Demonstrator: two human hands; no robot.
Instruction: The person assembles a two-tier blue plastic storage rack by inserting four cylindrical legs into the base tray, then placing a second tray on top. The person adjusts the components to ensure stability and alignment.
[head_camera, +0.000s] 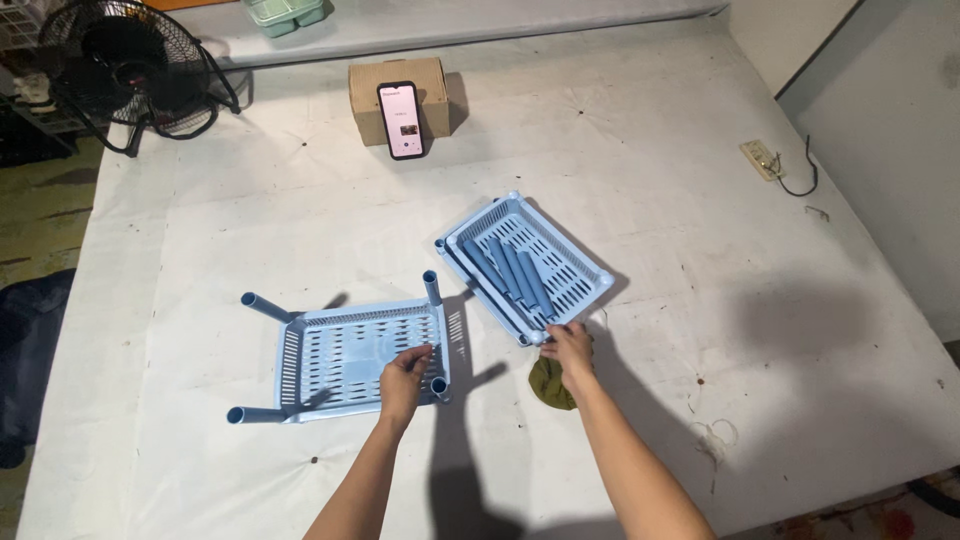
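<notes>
A light blue slatted plastic shelf tray (340, 355) lies upside down on the white sheet, with several blue tube legs sticking up and out from its corners. My left hand (403, 372) rests on its near right edge, fingers apart, close to the near right leg (438, 387). A second blue tray (525, 265) lies to the right, holding several loose blue tubes (510, 272). My right hand (570, 347) grips that tray's near corner. An olive green cloth (549, 385) lies just below this hand.
A phone (403, 120) leans against a small cardboard box (400, 80) at the back. A black fan (130, 70) stands at the far left, a green container (285, 14) at the back edge. A power strip (763, 160) lies at right.
</notes>
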